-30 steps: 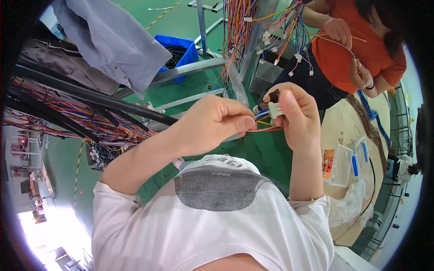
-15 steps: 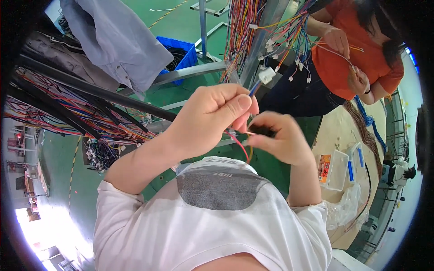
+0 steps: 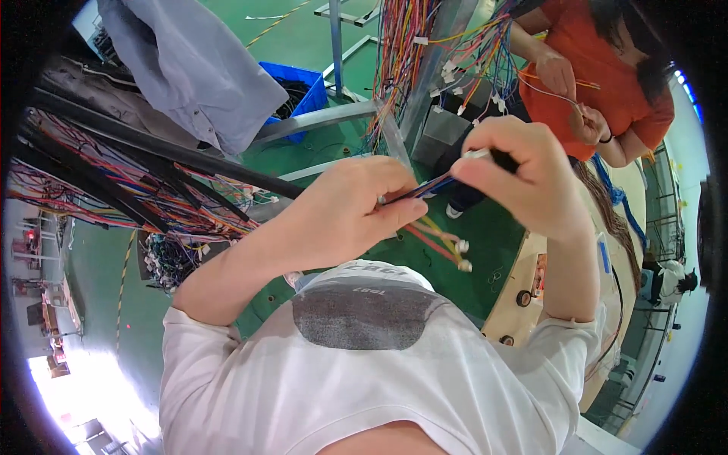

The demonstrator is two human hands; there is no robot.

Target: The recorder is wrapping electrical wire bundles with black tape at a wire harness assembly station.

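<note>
The left hand [image 3: 341,212] pinched a bundle of coloured wires [image 3: 425,188], its grip closed on them at three o'clock of the palm. The right hand [image 3: 523,171] closed on the same bundle's far end at two o'clock. Loose wire ends with white connectors [image 3: 460,255] hung at five o'clock. Open green floor [image 3: 364,148] lay beyond. A wire rack [image 3: 114,189] crowded nine o'clock; a co-worker in orange [image 3: 607,83] stood at one o'clock; the bench [image 3: 523,265] edged four o'clock.

Both forearms rose from below; the left hand [image 3: 345,212] and right hand [image 3: 523,171] were pinched shut (fingertips nearly meeting).
</note>
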